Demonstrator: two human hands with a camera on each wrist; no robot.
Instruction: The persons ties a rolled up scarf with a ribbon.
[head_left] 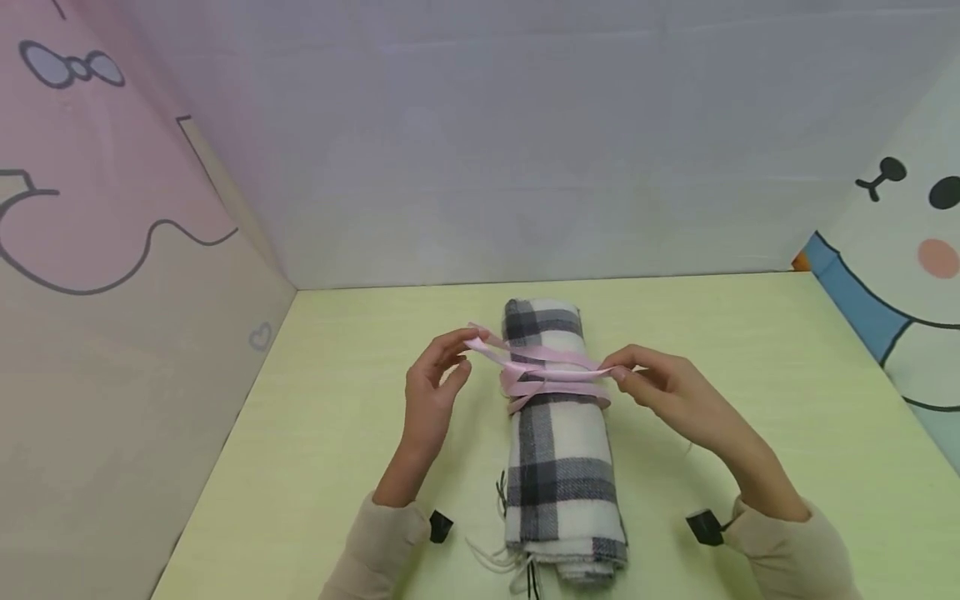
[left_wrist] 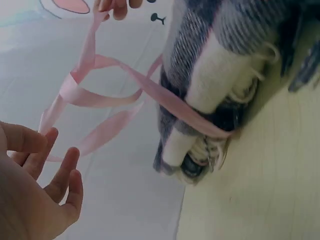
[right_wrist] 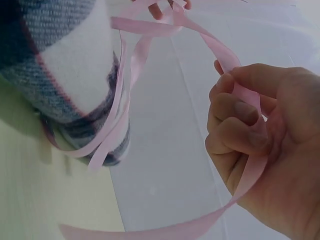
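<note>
**Ribbon wrapped and crossed, bow not yet tight**

Left of the rolled plaid scarf (head_left: pixel 558 433), the left hand (head_left: pixel 431 392) pinches one end of the pink ribbon (head_left: pixel 551 375). The scarf lies on the yellow-green table (head_left: pixel 750 375); the ribbon already circles its upper half and crosses loosely on top. Right of the scarf, the right hand (head_left: pixel 667 392) curls round the other end. The tightening seems left. Count: one scarf, one ribbon, two hands.

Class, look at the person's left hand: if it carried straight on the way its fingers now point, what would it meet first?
Probably the rolled plaid scarf. The left hand pinches one end of the pink ribbon, fingers aimed inward toward the roll; depth is hard to judge, so it might pass just above.
</note>
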